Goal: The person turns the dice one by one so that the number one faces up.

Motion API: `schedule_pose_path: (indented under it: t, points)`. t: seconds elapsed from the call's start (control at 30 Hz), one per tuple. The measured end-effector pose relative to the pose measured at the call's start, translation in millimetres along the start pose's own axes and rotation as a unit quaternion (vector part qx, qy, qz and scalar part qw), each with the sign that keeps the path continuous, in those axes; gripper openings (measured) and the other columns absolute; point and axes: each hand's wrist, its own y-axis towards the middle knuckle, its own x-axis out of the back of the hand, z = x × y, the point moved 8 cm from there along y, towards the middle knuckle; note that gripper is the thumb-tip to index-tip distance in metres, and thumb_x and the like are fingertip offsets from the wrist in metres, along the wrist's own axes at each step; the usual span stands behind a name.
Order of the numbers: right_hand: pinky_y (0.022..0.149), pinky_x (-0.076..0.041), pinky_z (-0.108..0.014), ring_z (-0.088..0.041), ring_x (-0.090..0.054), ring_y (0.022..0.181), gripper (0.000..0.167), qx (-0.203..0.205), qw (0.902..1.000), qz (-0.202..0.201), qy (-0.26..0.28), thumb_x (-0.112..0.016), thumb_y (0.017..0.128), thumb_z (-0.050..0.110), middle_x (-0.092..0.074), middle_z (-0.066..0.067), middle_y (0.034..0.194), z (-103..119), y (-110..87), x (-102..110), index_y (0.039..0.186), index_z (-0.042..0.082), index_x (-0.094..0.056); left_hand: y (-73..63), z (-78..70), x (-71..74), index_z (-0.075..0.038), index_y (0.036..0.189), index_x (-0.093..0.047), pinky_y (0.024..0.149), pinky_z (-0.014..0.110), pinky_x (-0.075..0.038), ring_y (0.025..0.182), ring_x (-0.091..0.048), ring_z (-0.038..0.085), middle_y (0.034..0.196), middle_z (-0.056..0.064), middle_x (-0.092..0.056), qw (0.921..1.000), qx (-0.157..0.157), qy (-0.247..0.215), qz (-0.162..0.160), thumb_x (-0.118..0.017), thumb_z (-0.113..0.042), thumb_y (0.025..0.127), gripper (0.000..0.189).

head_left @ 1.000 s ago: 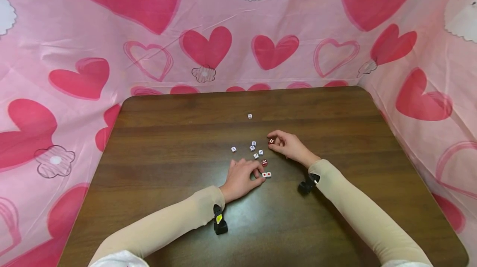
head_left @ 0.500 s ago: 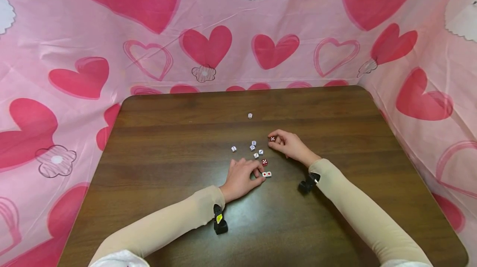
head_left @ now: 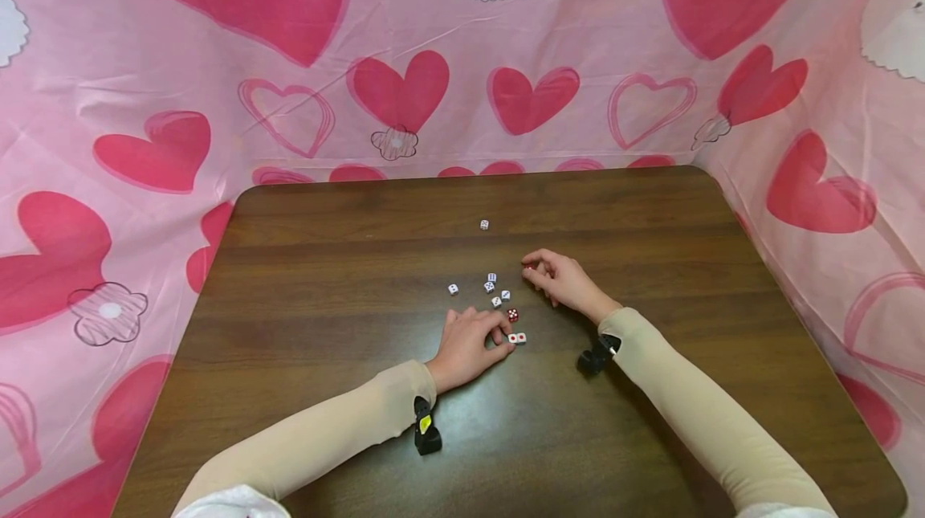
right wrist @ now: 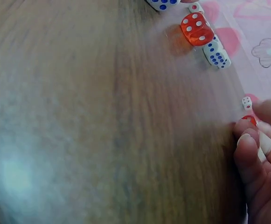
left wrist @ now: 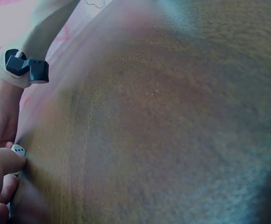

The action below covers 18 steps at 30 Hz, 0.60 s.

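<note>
In the head view my left hand (head_left: 468, 348) rests on the table, its thumb and index finger pinching a white die (head_left: 512, 339). A second white die (head_left: 522, 338) with a red pip sits right against that one. The left wrist view shows blue pips on the side of a die (left wrist: 18, 150) at my fingertips. My right hand (head_left: 567, 285) pinches a small red die (head_left: 530, 267), mostly covered by its fingers; a bit of this red die (right wrist: 250, 120) shows in the right wrist view. Another red die (head_left: 512, 315) lies just beyond my left fingertips.
Several white dice (head_left: 489, 287) lie loosely grouped between my hands on the brown wooden table (head_left: 325, 261). One white die (head_left: 453, 289) stands apart to the left, another white die (head_left: 484, 225) farther back. A pink heart-patterned cloth (head_left: 462, 124) hangs behind the table.
The red die has been turned between my right fingers, from showing white pips to being mostly hidden. My right hand has shifted very slightly away; my left hand stays still.
</note>
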Motion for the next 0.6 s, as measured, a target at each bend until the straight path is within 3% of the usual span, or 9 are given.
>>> schedule_pose_path:
  t: [0.33, 0.6]
  points:
    - [0.046, -0.047, -0.031, -0.018, -0.055, 0.046, 0.033, -0.013, 0.9999, 0.000, 0.008, -0.071, 0.099, 0.010, -0.063, -0.003, 0.069, 1.0, -2.3, 5.9, 0.128, 0.002, -0.058, 1.2, 2.5, -3.5, -0.027, 0.098, -0.068, 0.080, 0.035, -0.029, 0.077, -0.045, 0.006, 0.081, -0.016, -0.063, 0.9999, 0.004, 0.002, 0.010, -0.081, -0.034, 0.090, 0.017]
    - [0.046, -0.046, -0.029, -0.015, -0.053, 0.046, 0.019, -0.008, 0.9999, 0.000, -0.011, -0.071, 0.098, 0.008, -0.063, -0.002, 0.069, 5.6, -2.8, 4.9, 0.112, 0.000, -0.061, 1.5, 3.8, -3.4, -0.026, 0.099, -0.067, 0.079, 0.035, -0.028, 0.077, -0.045, 0.007, 0.082, -0.015, -0.063, 0.9999, 0.006, -0.001, 0.012, -0.081, -0.034, 0.090, 0.017]
